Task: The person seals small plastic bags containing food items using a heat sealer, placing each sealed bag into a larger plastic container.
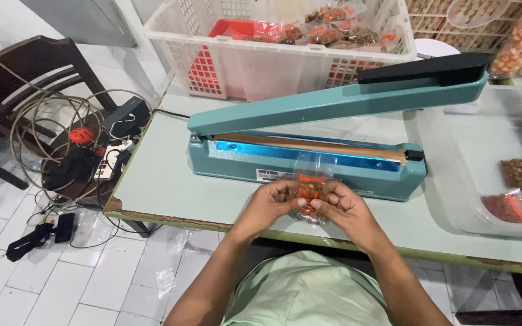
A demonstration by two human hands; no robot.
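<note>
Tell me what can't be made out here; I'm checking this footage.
Head view only:
- Small bag: lower part hidden by left hand and right hand.
- Basket: top cut off by the frame edge.
- Tray: right side cut off.
- Sealer label: too small.

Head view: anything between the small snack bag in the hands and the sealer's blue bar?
No separate object. In the head view, both hands hold the small snack bag, and its clear top edge reaches over the teal sealer's front wall toward the blue bar.
</note>
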